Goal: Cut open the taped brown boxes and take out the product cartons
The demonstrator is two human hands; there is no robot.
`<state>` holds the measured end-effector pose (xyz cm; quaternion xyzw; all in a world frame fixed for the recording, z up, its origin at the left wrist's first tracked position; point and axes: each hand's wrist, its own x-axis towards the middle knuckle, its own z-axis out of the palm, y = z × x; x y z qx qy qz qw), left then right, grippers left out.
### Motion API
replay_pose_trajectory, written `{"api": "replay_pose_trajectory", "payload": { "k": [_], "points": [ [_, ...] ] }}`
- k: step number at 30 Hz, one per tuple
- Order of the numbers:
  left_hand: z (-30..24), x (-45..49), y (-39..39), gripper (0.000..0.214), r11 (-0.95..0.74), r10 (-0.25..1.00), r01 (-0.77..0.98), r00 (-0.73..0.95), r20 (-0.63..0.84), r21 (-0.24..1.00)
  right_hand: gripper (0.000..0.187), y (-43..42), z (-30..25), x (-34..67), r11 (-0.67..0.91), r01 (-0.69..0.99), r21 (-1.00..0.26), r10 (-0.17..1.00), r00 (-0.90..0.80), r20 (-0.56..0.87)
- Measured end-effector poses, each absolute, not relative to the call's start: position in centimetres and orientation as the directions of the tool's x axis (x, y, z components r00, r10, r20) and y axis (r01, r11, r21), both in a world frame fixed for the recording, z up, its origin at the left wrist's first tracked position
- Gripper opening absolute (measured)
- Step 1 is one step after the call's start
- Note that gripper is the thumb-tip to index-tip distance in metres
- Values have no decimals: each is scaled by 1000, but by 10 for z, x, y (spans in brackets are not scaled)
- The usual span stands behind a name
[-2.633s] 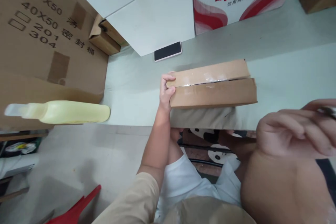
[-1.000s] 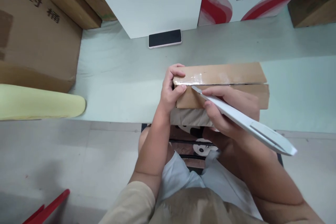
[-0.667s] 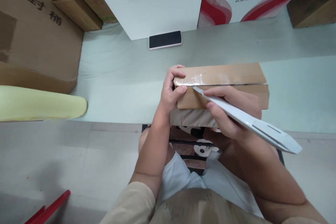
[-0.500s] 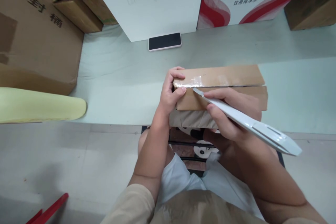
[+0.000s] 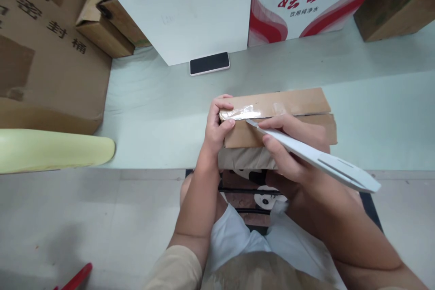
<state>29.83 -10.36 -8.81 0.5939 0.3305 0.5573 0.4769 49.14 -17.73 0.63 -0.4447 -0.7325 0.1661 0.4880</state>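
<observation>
A small brown cardboard box (image 5: 299,99) lies near the front edge of the table, with clear tape across the left part of its top seam. Its left end is gripped by my left hand (image 5: 217,122), thumb on the near flap and fingers over the far one. My right hand (image 5: 295,145) is closed around a white utility knife (image 5: 326,161), whose long handle slants toward the lower right. The blade tip meets the box by the seam, just right of my left thumb; how deep it sits cannot be told.
A phone (image 5: 210,63) lies behind the box, against a white carton (image 5: 190,18). Further right stand a red-and-white carton (image 5: 302,9) and a brown box (image 5: 397,4). On the left are a large cardboard box (image 5: 61,72) and a pale yellow rounded object (image 5: 54,149).
The view has shifted slightly, so the table and its boxes sit a little lower. Both hands keep their hold, and the knife tip stays near the same spot by the seam.
</observation>
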Motion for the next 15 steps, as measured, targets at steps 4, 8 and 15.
{"api": "replay_pose_trajectory", "payload": {
  "k": [4,8,15],
  "points": [
    [-88,299,-104,52,-323,925,-153,157,346,934,7,-178,6,493,545,470,-694,810,-79,582],
    [-89,298,-103,52,-353,918,-126,146,369,927,8,-178,6,492,550,444,-707,798,-31,602],
    [-91,295,-103,50,-346,915,-123,176,364,930,7,-178,6,492,557,465,-688,785,-26,619]
  ]
}}
